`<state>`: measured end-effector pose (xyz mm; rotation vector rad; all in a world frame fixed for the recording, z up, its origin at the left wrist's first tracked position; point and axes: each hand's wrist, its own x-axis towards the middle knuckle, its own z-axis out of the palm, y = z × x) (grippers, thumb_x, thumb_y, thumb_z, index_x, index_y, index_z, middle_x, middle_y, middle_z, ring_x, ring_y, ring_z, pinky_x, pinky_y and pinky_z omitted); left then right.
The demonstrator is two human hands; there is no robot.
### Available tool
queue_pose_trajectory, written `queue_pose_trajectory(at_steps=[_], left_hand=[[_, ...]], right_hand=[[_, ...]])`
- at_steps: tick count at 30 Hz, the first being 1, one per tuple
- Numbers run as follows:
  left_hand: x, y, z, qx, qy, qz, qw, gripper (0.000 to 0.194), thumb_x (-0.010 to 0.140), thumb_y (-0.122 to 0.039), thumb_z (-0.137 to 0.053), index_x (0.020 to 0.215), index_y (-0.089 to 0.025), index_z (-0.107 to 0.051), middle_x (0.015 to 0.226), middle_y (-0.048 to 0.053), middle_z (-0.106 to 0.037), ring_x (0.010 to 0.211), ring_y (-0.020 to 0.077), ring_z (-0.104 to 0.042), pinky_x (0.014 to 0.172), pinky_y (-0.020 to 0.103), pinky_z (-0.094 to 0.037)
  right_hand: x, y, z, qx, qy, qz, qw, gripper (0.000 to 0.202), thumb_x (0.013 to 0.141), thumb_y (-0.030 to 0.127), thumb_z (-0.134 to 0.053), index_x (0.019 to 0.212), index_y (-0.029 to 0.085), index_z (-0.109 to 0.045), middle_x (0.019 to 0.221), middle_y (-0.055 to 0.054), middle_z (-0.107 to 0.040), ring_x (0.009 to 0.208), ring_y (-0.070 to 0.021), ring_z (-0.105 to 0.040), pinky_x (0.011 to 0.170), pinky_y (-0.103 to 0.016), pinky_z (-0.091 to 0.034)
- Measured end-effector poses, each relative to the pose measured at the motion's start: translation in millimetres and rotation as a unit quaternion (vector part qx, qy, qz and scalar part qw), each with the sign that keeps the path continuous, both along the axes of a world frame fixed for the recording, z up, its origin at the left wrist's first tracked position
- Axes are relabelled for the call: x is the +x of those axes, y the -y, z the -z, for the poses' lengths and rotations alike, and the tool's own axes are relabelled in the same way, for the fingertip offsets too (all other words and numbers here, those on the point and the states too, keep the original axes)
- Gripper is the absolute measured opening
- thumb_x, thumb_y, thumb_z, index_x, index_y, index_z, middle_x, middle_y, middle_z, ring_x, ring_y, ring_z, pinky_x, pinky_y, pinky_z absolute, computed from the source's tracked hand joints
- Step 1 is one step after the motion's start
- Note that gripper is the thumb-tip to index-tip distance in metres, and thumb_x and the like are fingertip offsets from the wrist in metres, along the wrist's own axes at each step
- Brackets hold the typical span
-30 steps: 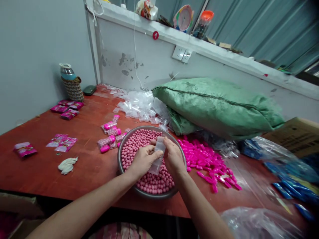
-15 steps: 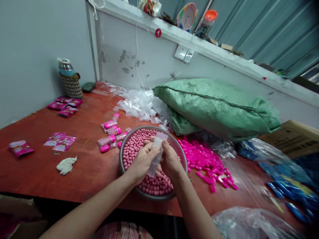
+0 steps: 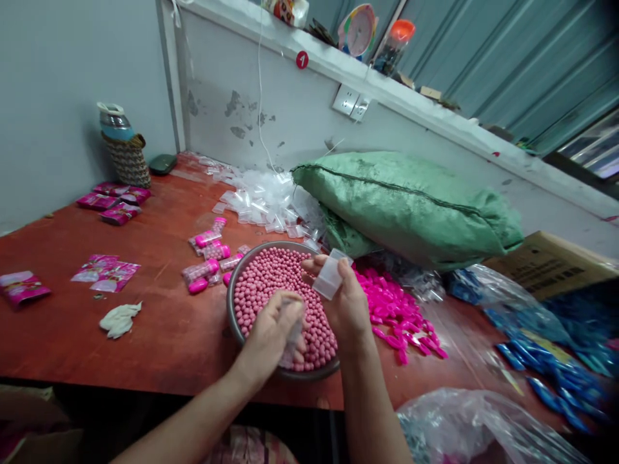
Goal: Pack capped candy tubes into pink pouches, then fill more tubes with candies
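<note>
A round metal bowl (image 3: 234,316) full of pink beads (image 3: 264,277) stands near the table's front edge. Over its front part, my left hand (image 3: 276,328) is closed around a clear plastic container (image 3: 291,338), partly hidden by the fingers and blurred. My right hand (image 3: 345,299), above the bowl's right side, holds another clear container (image 3: 332,274) between thumb and fingers, tilted; no beads show in it. Left of the bowl lie small bead-filled tubes (image 3: 200,270) with pink caps. Bright pink caps (image 3: 391,309) are heaped to the right of the bowl.
Clear containers (image 3: 264,200) are piled behind the bowl, beside a large green sack (image 3: 411,206). Pink packets (image 3: 116,276) and a crumpled white cloth (image 3: 120,319) lie left. Blue pieces (image 3: 556,374), a cardboard box (image 3: 546,264) and a plastic bag (image 3: 474,425) are at right.
My hands have moved apart, the right one up and rightward. The clear containers, earlier close together between both hands, are now separate, one in each hand. The view has shifted slightly.
</note>
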<state>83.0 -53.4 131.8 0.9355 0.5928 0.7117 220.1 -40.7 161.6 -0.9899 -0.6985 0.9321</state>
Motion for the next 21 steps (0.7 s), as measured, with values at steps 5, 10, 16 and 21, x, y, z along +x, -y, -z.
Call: queue_pose_trajectory(at_steps=[5, 10, 16, 21], left_hand=[[9.2, -39.7, -14.1, 0.06, 0.0, -0.001, 0.998, 0.046, 0.067, -0.043, -0.062, 0.1, -0.018, -0.044, 0.066, -0.002, -0.055, 0.044, 0.0078, -0.05, 0.04, 0.017, -0.039], [16.4, -43.8, -16.3, 0.126, -0.004, 0.006, 0.992, 0.029, 0.063, -0.03, -0.066, 0.083, -0.012, -0.057, 0.078, 0.004, -0.06, 0.067, 0.0132, -0.056, 0.058, 0.022, -0.044], [20.1, -30.3, -14.7, 0.11, 0.006, 0.015, 0.994, 0.035, 0.064, -0.023, -0.064, 0.097, -0.014, -0.056, 0.084, 0.004, -0.062, 0.07, 0.0147, -0.058, 0.06, 0.023, -0.045], [22.3, -18.0, -14.1, 0.123, -0.024, -0.038, 0.991, 0.024, 0.064, -0.023, -0.064, 0.084, -0.015, -0.054, 0.074, 0.001, -0.061, 0.067, 0.0141, -0.056, 0.061, 0.023, -0.043]], right_hand=[[-18.4, 8.8, 11.7, 0.006, 0.005, -0.035, 0.999, 0.033, 0.082, 0.041, -0.04, 0.098, 0.019, -0.058, 0.103, -0.008, -0.063, 0.095, -0.0222, -0.057, 0.076, -0.036, -0.047], [-22.1, 13.6, 14.7, -0.009, -0.022, -0.058, 0.998, 0.031, 0.081, 0.037, -0.045, 0.103, 0.021, -0.058, 0.107, -0.007, -0.061, 0.089, -0.0215, -0.06, 0.073, -0.036, -0.048], [-24.1, 15.8, 19.0, -0.012, -0.066, 0.038, 0.997, 0.023, 0.073, 0.037, -0.058, 0.079, 0.015, -0.064, 0.084, -0.006, -0.067, 0.073, -0.0198, -0.063, 0.063, -0.032, -0.05], [-32.9, 16.9, 21.5, -0.03, -0.083, 0.105, 0.991, 0.022, 0.071, 0.037, -0.06, 0.071, 0.015, -0.063, 0.071, -0.004, -0.067, 0.059, -0.0162, -0.061, 0.059, -0.031, -0.05]])
